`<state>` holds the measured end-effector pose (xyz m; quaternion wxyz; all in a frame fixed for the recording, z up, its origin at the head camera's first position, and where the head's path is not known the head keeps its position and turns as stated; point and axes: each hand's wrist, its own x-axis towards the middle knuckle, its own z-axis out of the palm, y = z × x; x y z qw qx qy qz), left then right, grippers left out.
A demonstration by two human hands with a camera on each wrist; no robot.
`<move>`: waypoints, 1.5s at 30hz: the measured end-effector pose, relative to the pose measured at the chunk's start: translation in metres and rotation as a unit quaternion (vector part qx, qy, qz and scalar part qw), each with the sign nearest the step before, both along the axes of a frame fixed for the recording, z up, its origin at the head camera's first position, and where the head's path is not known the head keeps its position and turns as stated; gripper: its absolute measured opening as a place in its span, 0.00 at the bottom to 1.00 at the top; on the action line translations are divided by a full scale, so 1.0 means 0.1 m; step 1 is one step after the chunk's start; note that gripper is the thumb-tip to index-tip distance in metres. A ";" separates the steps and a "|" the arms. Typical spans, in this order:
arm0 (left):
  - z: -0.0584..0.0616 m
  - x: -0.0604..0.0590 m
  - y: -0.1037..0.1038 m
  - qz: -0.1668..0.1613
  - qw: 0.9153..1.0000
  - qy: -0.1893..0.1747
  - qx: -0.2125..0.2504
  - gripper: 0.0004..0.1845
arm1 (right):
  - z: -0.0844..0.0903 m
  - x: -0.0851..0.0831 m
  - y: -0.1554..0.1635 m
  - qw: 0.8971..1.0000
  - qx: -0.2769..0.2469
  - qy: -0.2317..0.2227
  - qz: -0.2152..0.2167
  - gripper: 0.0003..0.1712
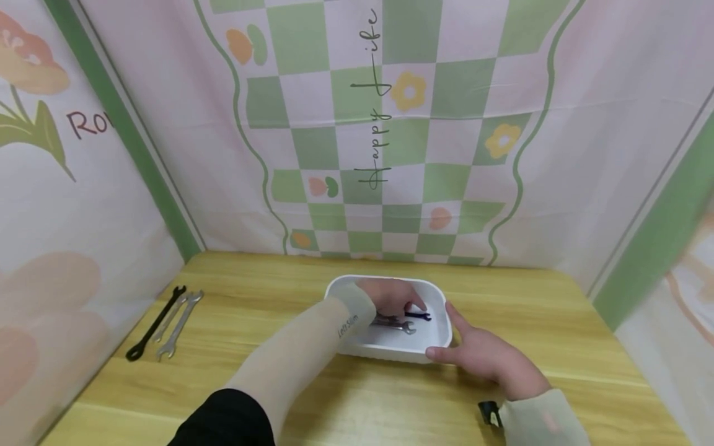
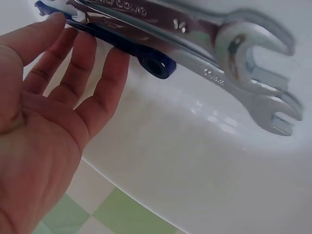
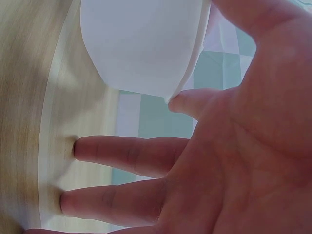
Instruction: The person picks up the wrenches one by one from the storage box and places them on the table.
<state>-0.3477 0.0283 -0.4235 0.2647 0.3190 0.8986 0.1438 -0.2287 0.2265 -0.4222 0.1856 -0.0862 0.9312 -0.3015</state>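
Note:
A white plastic bin (image 1: 385, 354) stands on the table with several wrenches inside. My left hand (image 1: 390, 296) reaches down into it. In the left wrist view, its thumb and fingers (image 2: 105, 87) pinch a dark blue wrench (image 2: 117, 45) along the shank. Two silver open-ended wrenches (image 2: 243, 53) lie alongside that one, their jaws toward the right of the view. At the bin's right front corner is my right hand (image 1: 488, 353), thumb at the front rim and forefinger along the right side. The right wrist view shows its straight, spread fingers (image 3: 131, 153), with one fingertip touching the rim.
On the table's left lie a black wrench (image 1: 156, 323) and two silver wrenches (image 1: 181, 325), side by side. A printed cloth (image 1: 357, 124) hangs behind the wooden table (image 1: 268, 272), with more cloth at both sides. A small dark device (image 1: 489, 413) is at the right wrist.

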 end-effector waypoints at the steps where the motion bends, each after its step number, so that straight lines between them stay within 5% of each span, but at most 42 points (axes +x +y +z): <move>1: -0.01 0.00 0.00 -0.001 1.000 0.004 0.000 0.23 | 0.00 0.00 0.00 1.000 0.000 0.001 0.000 0.69; 7: -0.05 -0.01 0.02 -0.009 0.999 0.030 -0.014 0.28 | 0.00 0.00 0.01 1.000 0.002 0.006 0.002 0.69; 14: -0.12 -0.04 0.06 -0.066 0.994 0.076 -0.030 0.30 | -0.01 0.01 0.00 1.000 0.001 0.004 -0.001 0.69; 18: -0.19 -0.06 0.09 -0.058 0.993 0.096 -0.035 0.30 | -0.01 0.01 0.00 1.000 0.001 0.004 -0.001 0.69; 26: -0.26 -0.07 0.11 0.007 0.999 0.040 -0.003 0.30 | -0.01 0.01 0.01 1.000 0.001 0.004 0.002 0.69; 38: -0.21 -0.11 0.09 -0.066 0.997 0.045 -0.021 0.36 | -0.01 0.01 -0.01 1.000 0.001 0.006 0.001 0.69; 45: -0.14 -0.08 0.08 -0.055 0.998 0.015 -0.015 0.36 | 0.01 0.02 -0.01 1.000 0.004 0.010 0.003 0.69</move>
